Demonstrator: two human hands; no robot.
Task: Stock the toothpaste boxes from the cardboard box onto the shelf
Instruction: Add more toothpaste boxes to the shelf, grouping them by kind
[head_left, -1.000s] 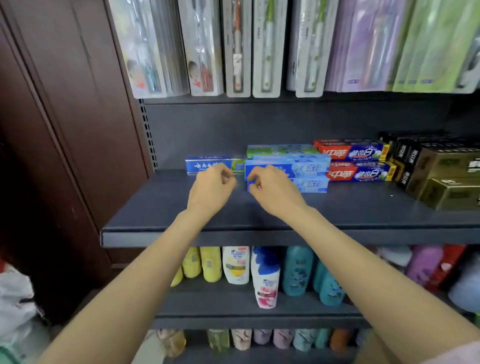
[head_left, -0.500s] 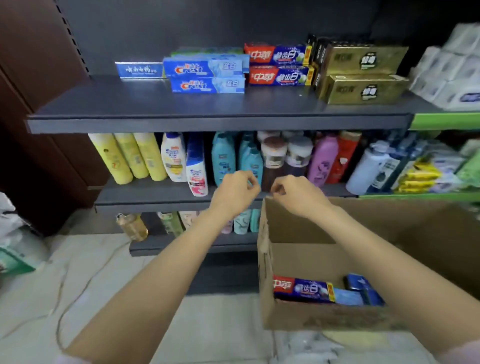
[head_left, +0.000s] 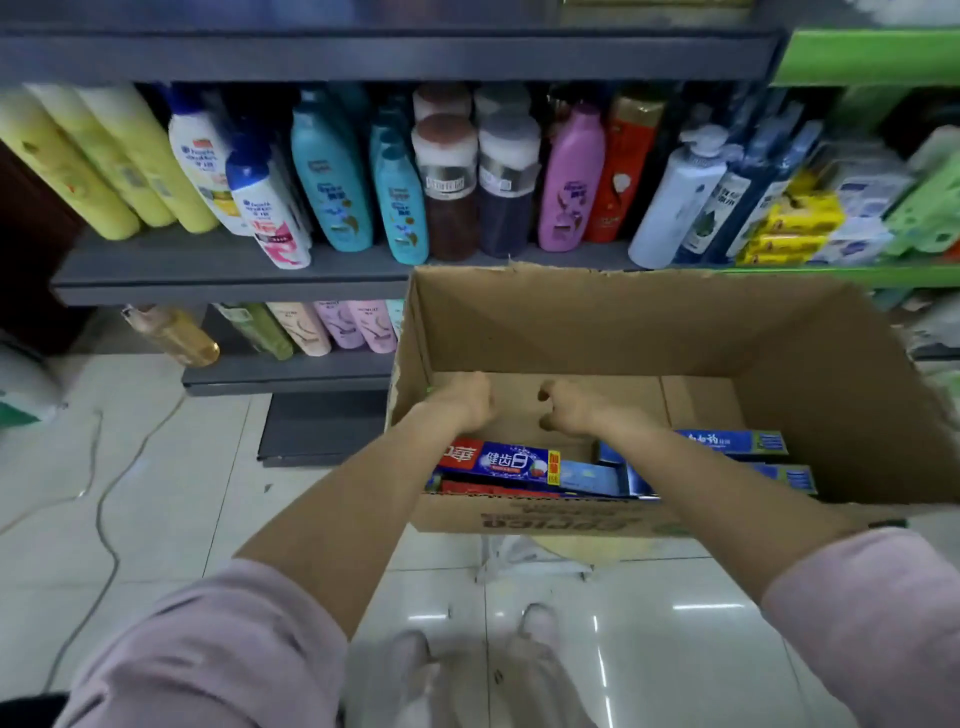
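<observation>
An open cardboard box (head_left: 675, 322) stands on the floor before the shelves. Inside lie several toothpaste boxes: a red and blue one (head_left: 498, 462) at the near left and blue ones (head_left: 737, 441) at the near right. Both my hands are inside the box, above its bare bottom. My left hand (head_left: 467, 402) and my right hand (head_left: 563, 408) have curled fingers and hold nothing. The grey shelf (head_left: 363, 52) that carries the toothpaste shows only its front edge at the top.
Shampoo bottles (head_left: 332, 171) fill the middle shelf behind the box, and more bottles (head_left: 332, 325) lie on the lowest shelf. A cable (head_left: 104, 519) runs over the tiled floor at the left. Green shelving (head_left: 872, 57) with packets stands at the right.
My view has tilted down from the toothpaste shelf to the cardboard box. Both hands have dropped from the shelf into the box, still empty.
</observation>
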